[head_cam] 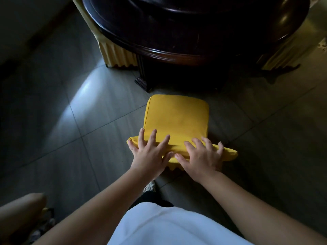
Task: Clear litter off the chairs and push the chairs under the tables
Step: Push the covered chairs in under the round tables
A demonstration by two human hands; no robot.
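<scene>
A chair in a yellow cover [177, 115] stands on the tiled floor in front of me, its seat facing a round dark wooden table [194, 32]. No litter shows on the seat. Both hands rest on top of the chair's backrest. My left hand [150, 152] lies on the backrest's left part, fingers spread over the fabric. My right hand [201, 154] lies on its right part, fingers spread too. A gap of floor separates the seat's front edge from the table's dark leg [143, 80].
Two more yellow-covered chairs stand by the table, one at the left [116, 55] and one at the right [283, 55]. Grey tiles [70, 121] stretch to the left. Another person's arm [19, 209] shows at the bottom left. My shoe [149, 186] is behind the chair.
</scene>
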